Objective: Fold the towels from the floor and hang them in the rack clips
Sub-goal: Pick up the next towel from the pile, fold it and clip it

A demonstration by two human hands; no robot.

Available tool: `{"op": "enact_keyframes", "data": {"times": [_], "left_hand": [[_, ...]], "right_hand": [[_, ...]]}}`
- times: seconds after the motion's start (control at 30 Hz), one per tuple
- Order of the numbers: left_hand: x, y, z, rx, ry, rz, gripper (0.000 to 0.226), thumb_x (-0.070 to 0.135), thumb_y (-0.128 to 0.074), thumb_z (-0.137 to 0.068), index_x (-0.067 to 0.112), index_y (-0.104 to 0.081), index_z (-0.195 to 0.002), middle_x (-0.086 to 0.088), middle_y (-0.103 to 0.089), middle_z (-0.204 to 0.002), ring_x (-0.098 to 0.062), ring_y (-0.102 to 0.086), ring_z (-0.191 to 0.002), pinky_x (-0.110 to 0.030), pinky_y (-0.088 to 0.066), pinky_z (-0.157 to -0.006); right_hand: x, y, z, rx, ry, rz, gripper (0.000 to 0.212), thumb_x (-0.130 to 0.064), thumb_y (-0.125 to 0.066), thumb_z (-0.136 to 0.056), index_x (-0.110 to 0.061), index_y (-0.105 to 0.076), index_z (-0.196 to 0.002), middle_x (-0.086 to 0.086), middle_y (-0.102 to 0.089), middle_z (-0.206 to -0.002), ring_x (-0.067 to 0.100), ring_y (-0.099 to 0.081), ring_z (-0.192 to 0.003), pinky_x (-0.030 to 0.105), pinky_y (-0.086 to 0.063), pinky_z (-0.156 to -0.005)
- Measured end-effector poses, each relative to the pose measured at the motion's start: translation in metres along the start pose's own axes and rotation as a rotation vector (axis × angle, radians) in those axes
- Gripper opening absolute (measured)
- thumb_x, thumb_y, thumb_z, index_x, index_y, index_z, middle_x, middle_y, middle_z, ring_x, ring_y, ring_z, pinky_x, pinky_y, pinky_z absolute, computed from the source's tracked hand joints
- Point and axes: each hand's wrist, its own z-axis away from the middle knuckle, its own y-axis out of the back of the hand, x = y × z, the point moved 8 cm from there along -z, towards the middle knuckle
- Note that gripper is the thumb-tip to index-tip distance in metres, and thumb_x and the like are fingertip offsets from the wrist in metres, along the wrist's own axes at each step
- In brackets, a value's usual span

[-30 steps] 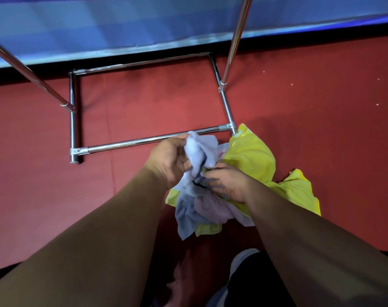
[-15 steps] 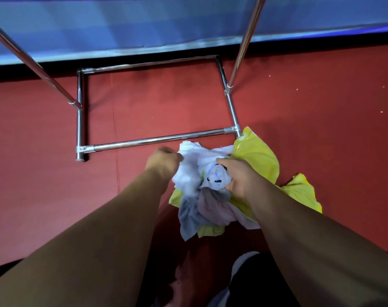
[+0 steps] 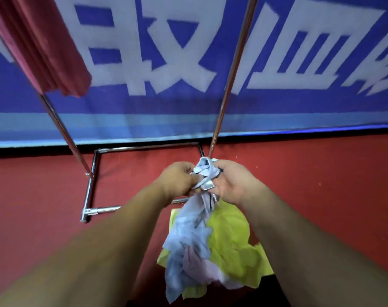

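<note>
A pale blue-white towel hangs from both my hands, lifted above the floor. My left hand pinches its bunched top edge from the left. Gripping the same bunch from the right is my right hand. The towel's lower end trails onto a pile on the red floor, where a yellow towel and a pinkish towel lie. The chrome rack stands just beyond my hands, with its base bars on the floor and two slanted uprights. A red towel hangs at the upper left of the rack.
A blue banner with large white characters runs behind the rack. The red floor spreads to the left and right of the pile. The right upright rises directly behind my hands.
Both hands have lifted the pale towel up off the pile and come closer together. My view has tilted up, so the banner and the hanging red towel now show.
</note>
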Motion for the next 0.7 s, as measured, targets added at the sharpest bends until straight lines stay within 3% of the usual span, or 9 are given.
{"op": "enact_keyframes", "data": {"times": [0.07,0.13,0.2,0.27,0.33,0.4,0.47,0.57,0.7], "left_hand": [[0.057,0.02,0.023,0.038,-0.094,-0.116,0.024,0.025,-0.074,-0.094,0.004,-0.069,-0.084,-0.009,-0.067,-0.065,-0.022,-0.055,-0.057,-0.035,-0.048,-0.064],[0.114,0.042,0.054,0.077,-0.176,-0.237,0.029,0.032,-0.07,-0.09,0.006,-0.067,-0.078,-0.003,-0.067,-0.062,-0.019,-0.05,-0.054,-0.031,-0.042,-0.061],[0.165,0.057,0.088,0.088,-0.233,-0.335,0.027,0.03,-0.068,-0.088,0.002,-0.068,-0.085,-0.003,-0.066,-0.066,-0.018,-0.05,-0.057,-0.032,-0.042,-0.062],[0.212,0.068,0.124,0.116,-0.285,-0.353,0.018,0.025,-0.07,-0.09,0.009,-0.07,-0.099,-0.005,-0.07,-0.071,-0.018,-0.057,-0.061,-0.03,-0.046,-0.061],[0.254,0.077,0.159,0.15,-0.343,-0.291,0.011,0.017,-0.071,-0.092,0.014,-0.065,-0.102,-0.009,-0.072,-0.073,-0.019,-0.062,-0.062,-0.03,-0.047,-0.059],[0.291,0.086,0.192,0.179,-0.388,-0.277,0.008,0.007,-0.062,-0.096,0.014,-0.063,-0.091,-0.013,-0.073,-0.074,-0.021,-0.062,-0.062,-0.03,-0.043,-0.058],[0.319,0.095,0.221,0.193,-0.423,-0.227,0.025,-0.001,-0.052,-0.098,0.011,-0.062,-0.08,-0.017,-0.07,-0.074,-0.024,-0.058,-0.061,-0.029,-0.036,-0.055],[0.352,0.109,0.26,0.171,-0.466,-0.102,0.029,-0.003,-0.05,-0.1,0.011,-0.062,-0.078,-0.015,-0.067,-0.071,-0.018,-0.055,-0.055,-0.025,-0.038,-0.049],[0.393,0.119,0.295,0.138,-0.538,-0.057,0.02,0.001,-0.054,-0.102,0.004,-0.071,-0.092,-0.011,-0.069,-0.075,-0.011,-0.059,-0.056,-0.021,-0.045,-0.052]], "right_hand": [[-0.04,-0.017,0.042,0.012,0.084,0.225,0.023,-0.013,-0.056,-0.1,-0.002,-0.075,-0.109,0.024,-0.077,-0.103,0.033,-0.076,-0.079,0.041,-0.067,-0.067],[-0.077,-0.03,0.087,0.082,0.196,0.518,0.017,-0.017,-0.062,-0.099,-0.007,-0.073,-0.106,0.017,-0.074,-0.087,0.026,-0.07,-0.067,0.031,-0.061,-0.06],[-0.116,-0.043,0.133,0.141,0.357,0.674,0.005,-0.01,-0.064,-0.096,-0.013,-0.066,-0.099,0.013,-0.068,-0.085,0.024,-0.065,-0.067,0.032,-0.057,-0.061],[-0.152,-0.059,0.179,0.137,0.527,0.714,0.019,-0.003,-0.062,-0.094,-0.018,-0.071,-0.103,0.006,-0.075,-0.1,0.024,-0.073,-0.085,0.038,-0.062,-0.079],[-0.177,-0.085,0.226,0.03,0.654,0.755,0.048,-0.001,-0.059,-0.084,-0.032,-0.075,-0.118,-0.001,-0.072,-0.121,0.018,-0.07,-0.113,0.041,-0.06,-0.099],[-0.195,-0.107,0.273,-0.06,0.742,0.799,0.057,-0.012,-0.061,-0.071,-0.036,-0.076,-0.12,-0.005,-0.072,-0.124,0.01,-0.066,-0.114,0.031,-0.055,-0.094],[-0.21,-0.121,0.311,-0.074,0.813,0.844,0.041,-0.018,-0.076,-0.075,-0.028,-0.079,-0.115,-0.008,-0.077,-0.111,0.007,-0.068,-0.102,0.022,-0.051,-0.085],[-0.233,-0.136,0.35,0.004,0.923,0.932,0.007,-0.018,-0.079,-0.09,-0.02,-0.079,-0.096,-0.001,-0.076,-0.094,0.011,-0.064,-0.089,0.034,-0.052,-0.085],[-0.257,-0.16,0.394,0.051,1.013,0.992,0.007,-0.02,-0.071,-0.089,-0.018,-0.072,-0.082,0.0,-0.065,-0.083,0.017,-0.056,-0.081,0.037,-0.046,-0.074]]}}
